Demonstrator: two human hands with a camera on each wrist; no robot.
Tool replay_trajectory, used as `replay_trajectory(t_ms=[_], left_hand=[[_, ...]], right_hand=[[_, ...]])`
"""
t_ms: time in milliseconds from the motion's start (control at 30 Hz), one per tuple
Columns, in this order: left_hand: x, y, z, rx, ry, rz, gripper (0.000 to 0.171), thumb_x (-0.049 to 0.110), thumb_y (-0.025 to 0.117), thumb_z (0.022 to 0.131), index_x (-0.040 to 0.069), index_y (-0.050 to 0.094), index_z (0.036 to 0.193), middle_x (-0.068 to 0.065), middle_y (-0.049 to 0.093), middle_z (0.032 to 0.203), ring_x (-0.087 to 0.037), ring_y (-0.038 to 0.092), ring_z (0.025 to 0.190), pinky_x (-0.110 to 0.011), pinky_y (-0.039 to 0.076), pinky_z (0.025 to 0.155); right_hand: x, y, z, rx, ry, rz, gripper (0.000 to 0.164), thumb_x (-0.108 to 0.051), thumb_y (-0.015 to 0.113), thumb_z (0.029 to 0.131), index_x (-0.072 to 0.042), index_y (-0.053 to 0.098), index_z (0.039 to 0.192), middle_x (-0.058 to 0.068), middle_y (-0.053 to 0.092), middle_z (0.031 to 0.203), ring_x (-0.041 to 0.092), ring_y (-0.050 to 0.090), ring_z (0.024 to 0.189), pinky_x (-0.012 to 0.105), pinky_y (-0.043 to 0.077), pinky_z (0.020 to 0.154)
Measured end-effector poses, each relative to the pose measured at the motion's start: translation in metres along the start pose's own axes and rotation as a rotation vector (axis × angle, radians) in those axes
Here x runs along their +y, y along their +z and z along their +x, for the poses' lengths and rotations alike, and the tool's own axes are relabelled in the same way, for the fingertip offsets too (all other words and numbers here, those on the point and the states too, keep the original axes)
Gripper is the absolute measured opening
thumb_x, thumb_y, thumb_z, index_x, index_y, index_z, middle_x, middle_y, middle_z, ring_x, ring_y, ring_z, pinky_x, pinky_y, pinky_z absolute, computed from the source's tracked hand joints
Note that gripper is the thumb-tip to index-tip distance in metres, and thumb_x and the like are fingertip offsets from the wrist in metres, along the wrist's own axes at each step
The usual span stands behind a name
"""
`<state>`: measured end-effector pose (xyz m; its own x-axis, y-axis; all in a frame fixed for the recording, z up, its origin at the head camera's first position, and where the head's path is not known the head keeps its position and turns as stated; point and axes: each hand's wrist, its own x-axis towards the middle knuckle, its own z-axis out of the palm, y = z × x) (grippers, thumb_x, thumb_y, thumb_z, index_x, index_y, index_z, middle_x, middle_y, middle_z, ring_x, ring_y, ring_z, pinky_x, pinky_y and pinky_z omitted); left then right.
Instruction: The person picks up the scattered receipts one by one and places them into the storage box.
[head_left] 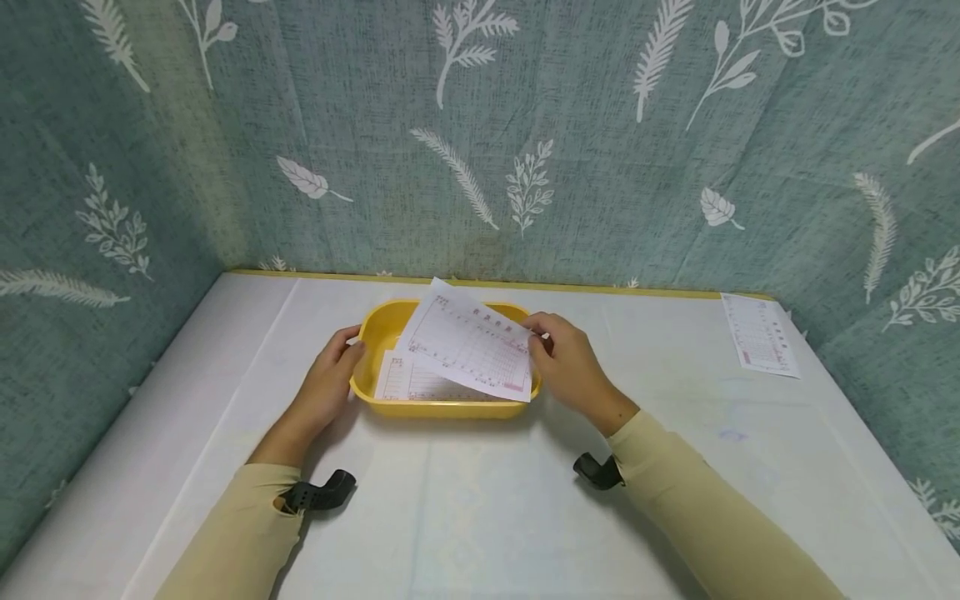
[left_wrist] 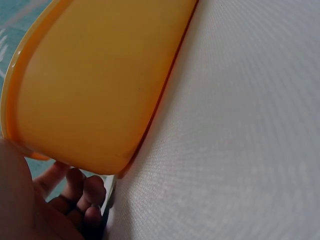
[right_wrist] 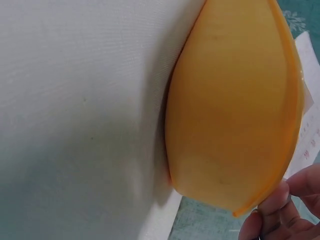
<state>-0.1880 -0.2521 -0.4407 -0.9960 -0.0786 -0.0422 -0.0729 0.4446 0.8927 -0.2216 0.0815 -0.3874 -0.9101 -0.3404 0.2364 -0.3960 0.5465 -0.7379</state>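
A yellow plastic basin (head_left: 442, 409) stands on the white-covered table, its outer wall (left_wrist: 95, 90) large in the left wrist view. My left hand (head_left: 324, 385) grips its left end, thumb on the rim and curled fingers (left_wrist: 94, 189) below it. With thumb and fingertips my right hand (head_left: 566, 358) pinches the right edge of a printed form sheet (head_left: 468, 342), right at the basin's rim. The sheet lies tilted across the basin's top, one corner standing past the far rim. Under it another printed form (head_left: 393, 377) rests inside the basin, partly hidden.
A further printed sheet (head_left: 761, 335) lies flat at the table's back right, by the edge. Green leaf-patterned fabric (head_left: 390, 167) hangs behind the table and at both sides. Each wrist carries a black camera mount (head_left: 318, 492) near the table surface (head_left: 480, 517).
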Motion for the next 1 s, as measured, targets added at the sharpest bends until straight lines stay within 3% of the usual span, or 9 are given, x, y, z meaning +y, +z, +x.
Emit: replay_trajectory(t_ms=[400,867,1000], left_hand=[[0.000,-0.001,0.002,0.007,0.007,0.013,0.051,0.037,0.033,0.107,0.010,0.039,0.150,-0.019,0.053,0.110,-0.026,0.049,0.097,-0.030,0.039,0.086],[-0.004,0.000,0.003,0.013,0.005,0.022,0.050,0.038,0.033,0.107,0.011,0.040,0.149,-0.015,0.050,0.104,-0.025,0.048,0.092,-0.030,0.039,0.082],[-0.005,0.001,0.004,0.015,0.016,0.012,0.049,0.037,0.034,0.107,0.011,0.041,0.148,-0.016,0.051,0.104,-0.025,0.048,0.092,-0.029,0.039,0.081]], right_hand=[[-0.003,0.005,0.006,-0.013,0.010,-0.059,0.024,-0.007,0.051,0.099,-0.004,0.066,0.117,0.008,0.063,0.104,0.017,0.050,0.070,0.025,0.043,0.058],[-0.005,0.020,0.014,0.010,-0.142,-0.227,0.023,-0.003,0.053,0.096,-0.004,0.069,0.111,0.005,0.060,0.082,0.012,0.044,0.056,0.028,0.041,0.058],[-0.006,0.025,0.015,0.016,-0.149,-0.277,0.021,-0.005,0.054,0.095,-0.007,0.070,0.109,0.002,0.060,0.076,0.011,0.047,0.057,0.036,0.046,0.076]])
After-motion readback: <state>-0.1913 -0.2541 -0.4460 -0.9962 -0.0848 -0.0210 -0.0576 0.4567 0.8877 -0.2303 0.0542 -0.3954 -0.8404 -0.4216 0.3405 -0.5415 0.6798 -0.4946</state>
